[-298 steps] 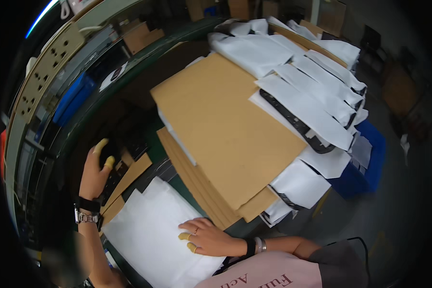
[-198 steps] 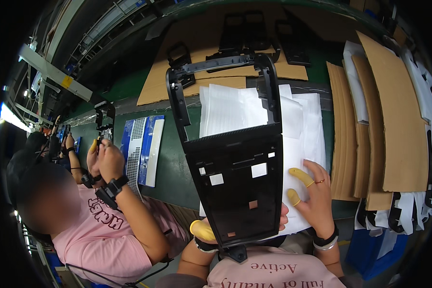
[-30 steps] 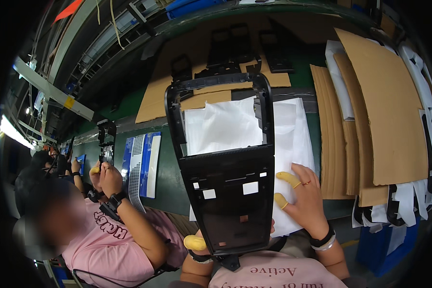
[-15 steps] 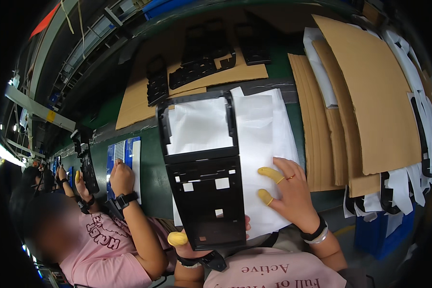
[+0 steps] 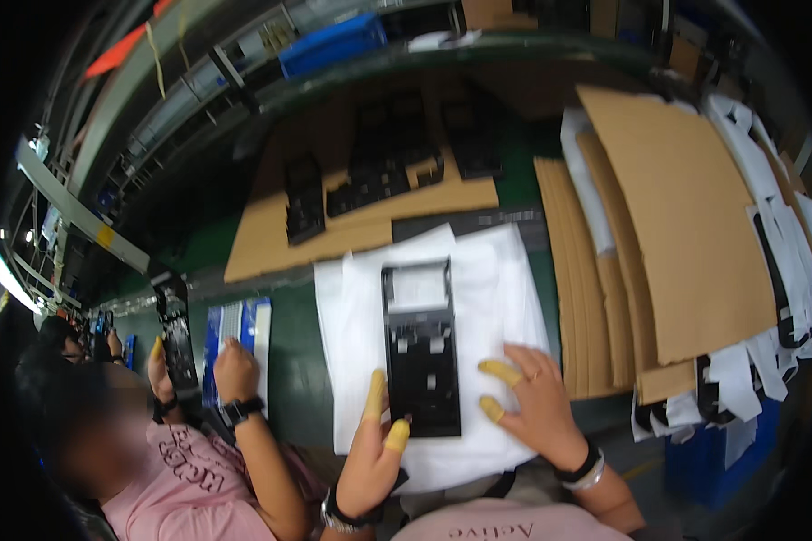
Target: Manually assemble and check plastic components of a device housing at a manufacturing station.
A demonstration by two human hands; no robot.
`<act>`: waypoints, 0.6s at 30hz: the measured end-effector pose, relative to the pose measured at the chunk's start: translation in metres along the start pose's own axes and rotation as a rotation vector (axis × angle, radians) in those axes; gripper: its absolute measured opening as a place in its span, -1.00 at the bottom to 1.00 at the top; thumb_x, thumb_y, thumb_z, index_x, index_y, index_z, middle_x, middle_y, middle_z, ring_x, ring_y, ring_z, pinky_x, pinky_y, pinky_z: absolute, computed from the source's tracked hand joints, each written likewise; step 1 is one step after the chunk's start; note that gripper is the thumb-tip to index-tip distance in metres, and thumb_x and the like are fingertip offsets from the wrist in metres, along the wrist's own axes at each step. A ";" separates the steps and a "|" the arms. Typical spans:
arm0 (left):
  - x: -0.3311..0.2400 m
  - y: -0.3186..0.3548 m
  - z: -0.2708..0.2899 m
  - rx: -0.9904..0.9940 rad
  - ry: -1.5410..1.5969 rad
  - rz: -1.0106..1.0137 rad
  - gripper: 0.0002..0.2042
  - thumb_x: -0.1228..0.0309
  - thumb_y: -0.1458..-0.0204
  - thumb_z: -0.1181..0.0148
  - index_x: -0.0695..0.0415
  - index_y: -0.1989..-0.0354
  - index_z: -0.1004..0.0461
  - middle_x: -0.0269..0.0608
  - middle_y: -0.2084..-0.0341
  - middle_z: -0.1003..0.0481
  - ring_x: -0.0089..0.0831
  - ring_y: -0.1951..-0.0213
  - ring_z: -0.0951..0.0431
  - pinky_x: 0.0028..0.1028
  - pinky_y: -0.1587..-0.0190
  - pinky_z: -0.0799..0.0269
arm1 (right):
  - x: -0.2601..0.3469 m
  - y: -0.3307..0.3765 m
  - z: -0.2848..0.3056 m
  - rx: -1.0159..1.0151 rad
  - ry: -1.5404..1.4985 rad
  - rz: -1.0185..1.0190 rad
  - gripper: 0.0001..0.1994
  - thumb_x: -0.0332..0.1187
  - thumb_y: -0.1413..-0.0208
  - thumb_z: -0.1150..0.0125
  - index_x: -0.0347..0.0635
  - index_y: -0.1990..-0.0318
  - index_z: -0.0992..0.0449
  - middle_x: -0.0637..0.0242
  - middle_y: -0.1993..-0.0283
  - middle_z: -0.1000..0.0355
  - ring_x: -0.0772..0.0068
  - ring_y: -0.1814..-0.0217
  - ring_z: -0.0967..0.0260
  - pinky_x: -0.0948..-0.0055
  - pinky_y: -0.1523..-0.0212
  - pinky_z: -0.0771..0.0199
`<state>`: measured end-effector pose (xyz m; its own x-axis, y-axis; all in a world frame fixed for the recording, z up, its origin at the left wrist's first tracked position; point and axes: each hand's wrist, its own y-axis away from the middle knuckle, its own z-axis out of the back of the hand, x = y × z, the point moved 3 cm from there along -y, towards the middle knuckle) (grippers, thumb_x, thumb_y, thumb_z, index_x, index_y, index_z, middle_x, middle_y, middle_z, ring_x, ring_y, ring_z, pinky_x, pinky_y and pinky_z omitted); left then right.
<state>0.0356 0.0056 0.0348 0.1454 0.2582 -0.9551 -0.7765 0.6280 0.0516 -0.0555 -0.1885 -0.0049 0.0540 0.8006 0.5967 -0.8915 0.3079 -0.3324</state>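
Observation:
A long black plastic frame (image 5: 424,379) with a rectangular opening at its far end and small square cutouts rests on a stack of white sheets (image 5: 505,288). At its lower left edge is my left hand (image 5: 370,469), yellow cots on the thumb and index finger, which are spread apart. The thumb is close to the frame's near corner; whether it touches is unclear. To the right, my right hand (image 5: 541,410) hovers over or rests on the sheets, fingers apart and holding nothing. It also wears two yellow finger cots.
Brown cardboard sheets (image 5: 686,234) stand stacked at right above a blue bin (image 5: 722,460). More black plastic parts (image 5: 383,180) lie on cardboard (image 5: 262,230) at the far side. A co-worker (image 5: 198,478) at left holds a black part (image 5: 179,343) beside a blue-and-white board (image 5: 257,361).
The black frame, earlier held up close in my left hand, is now down on the white sheets. My left hand has loosened from it. The view has tilted upward.

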 end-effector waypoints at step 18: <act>-0.193 -0.154 0.165 -0.815 -0.266 -0.855 -0.67 0.30 -0.11 -0.08 0.28 0.07 -0.27 -0.04 0.22 -0.47 -0.32 0.24 -0.47 -0.41 0.15 -0.34 | 0.014 0.008 0.005 -0.029 0.058 0.000 -0.62 -0.17 0.08 -0.25 -0.06 0.06 -0.51 0.09 -0.07 -0.28 0.04 -0.14 -0.17 0.18 -0.18 -0.10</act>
<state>0.2280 -0.0199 0.2594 0.8475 0.1889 -0.4961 -0.5125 0.0476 -0.8574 -0.0639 -0.1777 0.0040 0.0811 0.8285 0.5540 -0.8779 0.3226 -0.3539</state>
